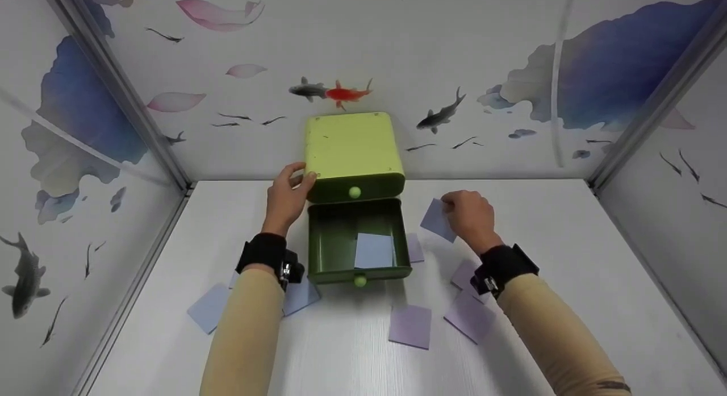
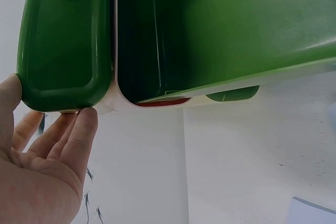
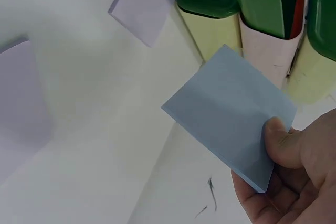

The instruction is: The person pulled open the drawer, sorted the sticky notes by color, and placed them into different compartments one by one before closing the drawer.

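A small yellow-green drawer cabinet (image 1: 352, 146) stands against the back wall, its top drawer closed. Below that, a dark green drawer (image 1: 335, 231) is pulled out, with a blue square card (image 1: 374, 251) lying in it. My left hand (image 1: 285, 198) rests on the cabinet's left corner, thumb at the top edge and fairly straight fingertips against the side (image 2: 47, 161). Right of the drawer, my right hand (image 1: 470, 217) pinches another blue square card (image 3: 226, 114) at one edge between thumb and fingers, holding it above the table.
Several purple square cards (image 1: 410, 326) lie on the white table right of and before the drawer. Blue cards (image 1: 210, 308) lie at the left, partly hidden under my left forearm. Printed wall panels enclose the table at the back and both sides.
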### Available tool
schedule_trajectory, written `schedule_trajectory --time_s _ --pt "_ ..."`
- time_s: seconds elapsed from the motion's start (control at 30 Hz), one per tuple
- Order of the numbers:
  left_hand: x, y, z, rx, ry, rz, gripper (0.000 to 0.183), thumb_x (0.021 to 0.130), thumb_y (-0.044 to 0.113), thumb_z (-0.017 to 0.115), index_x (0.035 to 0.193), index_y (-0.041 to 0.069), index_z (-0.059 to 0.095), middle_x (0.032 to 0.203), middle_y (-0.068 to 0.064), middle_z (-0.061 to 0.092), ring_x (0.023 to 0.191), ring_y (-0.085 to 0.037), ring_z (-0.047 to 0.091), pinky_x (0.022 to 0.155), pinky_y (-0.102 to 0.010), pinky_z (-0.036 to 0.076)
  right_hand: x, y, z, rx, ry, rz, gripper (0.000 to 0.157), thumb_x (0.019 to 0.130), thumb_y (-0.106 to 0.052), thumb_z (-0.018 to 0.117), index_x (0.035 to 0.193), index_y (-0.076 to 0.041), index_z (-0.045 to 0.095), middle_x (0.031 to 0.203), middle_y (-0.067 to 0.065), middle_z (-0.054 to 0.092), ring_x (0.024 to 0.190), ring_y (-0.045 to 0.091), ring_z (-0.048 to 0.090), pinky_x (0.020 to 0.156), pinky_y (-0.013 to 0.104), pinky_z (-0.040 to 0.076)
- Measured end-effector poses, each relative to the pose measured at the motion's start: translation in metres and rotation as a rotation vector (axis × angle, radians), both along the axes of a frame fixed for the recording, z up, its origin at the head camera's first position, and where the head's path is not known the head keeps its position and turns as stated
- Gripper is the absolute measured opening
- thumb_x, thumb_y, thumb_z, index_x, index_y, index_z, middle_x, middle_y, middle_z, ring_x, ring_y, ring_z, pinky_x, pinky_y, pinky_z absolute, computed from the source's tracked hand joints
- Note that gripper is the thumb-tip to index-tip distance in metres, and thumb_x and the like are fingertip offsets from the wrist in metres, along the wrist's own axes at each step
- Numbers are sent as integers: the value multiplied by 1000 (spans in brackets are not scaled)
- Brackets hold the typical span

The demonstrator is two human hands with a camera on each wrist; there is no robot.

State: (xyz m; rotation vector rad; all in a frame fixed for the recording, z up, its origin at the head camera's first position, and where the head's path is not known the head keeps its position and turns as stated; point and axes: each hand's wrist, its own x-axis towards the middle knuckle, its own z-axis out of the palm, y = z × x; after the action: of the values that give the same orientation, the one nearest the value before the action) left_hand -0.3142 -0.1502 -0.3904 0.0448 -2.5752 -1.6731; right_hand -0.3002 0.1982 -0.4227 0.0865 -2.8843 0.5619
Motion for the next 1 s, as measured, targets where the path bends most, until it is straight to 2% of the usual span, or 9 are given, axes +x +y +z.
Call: schedule_trajectory --time_s 0.3,0.5,0.77,1.0 --pt "1 0 1 -21 22 0 52 99 42 53 145 18 45 143 -17 53 133 -27 51 107 -44 44 4 -21 26 6 43 36 30 88 3 59 109 -10 75 101 14 74 90 32 70 76 49 57" --pt "1 0 1 -25 32 4 51 99 41 54 144 18 45 143 -16 53 132 -27 52 107 -44 44 9 -35 37 -6 69 72 30 87 3 60 108 -10 76 101 12 75 92 32 70 78 49 56" --pt "0 0 1 -11 12 9 51 99 41 54 144 18 45 143 -17 53 133 -27 51 107 -44 43 14 -54 41 -18 147 158 26 87 2 63 101 -13 77 97 9 76 88 29 70 72 46 57" --pt "1 1 1 -6 7 1 52 99 42 54 145 20 44 143 -17 53 134 -27 50 108 -45 42 16 -81 34 -18 121 257 22 89 -1 65 99 -15 78 94 5 76 84 26 71 69 42 57"
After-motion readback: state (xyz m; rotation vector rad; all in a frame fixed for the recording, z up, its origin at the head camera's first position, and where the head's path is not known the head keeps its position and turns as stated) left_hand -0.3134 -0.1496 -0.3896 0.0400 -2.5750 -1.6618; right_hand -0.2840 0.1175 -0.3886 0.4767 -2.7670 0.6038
